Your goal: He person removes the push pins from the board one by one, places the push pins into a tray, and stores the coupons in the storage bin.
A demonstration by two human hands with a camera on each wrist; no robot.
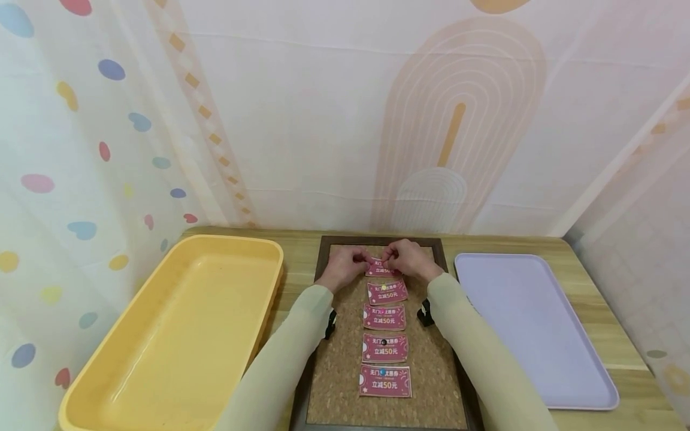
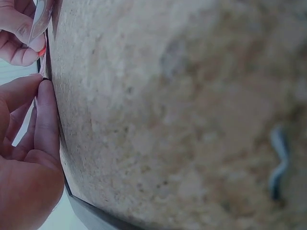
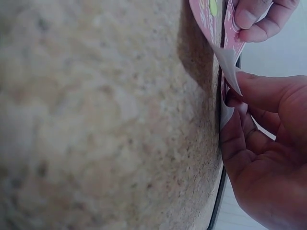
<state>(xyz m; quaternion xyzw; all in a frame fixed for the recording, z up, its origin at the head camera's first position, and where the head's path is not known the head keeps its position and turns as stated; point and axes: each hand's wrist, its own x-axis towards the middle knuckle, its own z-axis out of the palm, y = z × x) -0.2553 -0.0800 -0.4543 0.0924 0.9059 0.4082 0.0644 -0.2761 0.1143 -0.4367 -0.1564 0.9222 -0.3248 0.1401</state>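
Note:
A dark-framed cork board (image 1: 336, 383) carries a column of pink paper coupons. At its far end my left hand (image 1: 345, 267) pinches the left edge of the top coupon (image 1: 385, 271). Just to the right, my right hand (image 1: 411, 258) is over that same coupon. Between its fingertips in the left wrist view is a small red-orange push pin (image 2: 42, 51); whether its point is in the cork is hidden. Directly below lies a coupon (image 1: 396, 292) with a yellow pin (image 1: 384, 288); its edge curls up near my right thumb in the right wrist view.
Further coupons run toward me, with pink, black (image 1: 384, 342) and blue (image 1: 383, 372) pins. A deep yellow tray (image 1: 178, 323) stands left of the board, a flat lilac tray (image 1: 533, 323) to the right. Behind the wooden table (image 1: 302, 239) hangs a patterned curtain (image 1: 302, 120).

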